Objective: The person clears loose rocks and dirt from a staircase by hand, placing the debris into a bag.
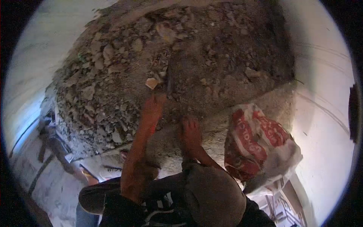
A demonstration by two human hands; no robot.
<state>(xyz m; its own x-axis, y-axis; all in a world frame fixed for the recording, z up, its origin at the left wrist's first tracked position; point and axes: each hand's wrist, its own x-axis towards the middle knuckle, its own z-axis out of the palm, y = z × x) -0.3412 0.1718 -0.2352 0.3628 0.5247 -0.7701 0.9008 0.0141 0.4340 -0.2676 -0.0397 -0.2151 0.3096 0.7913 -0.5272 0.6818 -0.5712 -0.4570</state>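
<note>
- Fingers [157, 99] of the left hand [153, 108] sit at the foot of a dark narrow shaft [169, 80]. Blur hides whether they are curled round it, so I cannot tell.
- Fingers [189, 122] of the right hand [191, 132] look stretched out and flat on the finer grit, holding nothing.
- Rubble heap [211, 49] fills most of the view, with coarse broken chunks on its left slope and finer grit on the lower right where the 2 hands work.
- Red-and-white sack [257, 147] stands slumped just right of the right hand, against the heap's edge.
- Pale tan fragment [151, 83] lies just above the left hand, beside the shaft.
- Step in hand, as I judge it, is loosening or raking rubble low on the slope, near the sack.
- Next move calls for a firm hold with the left hand, and care for chunks sliding down from above.
</note>
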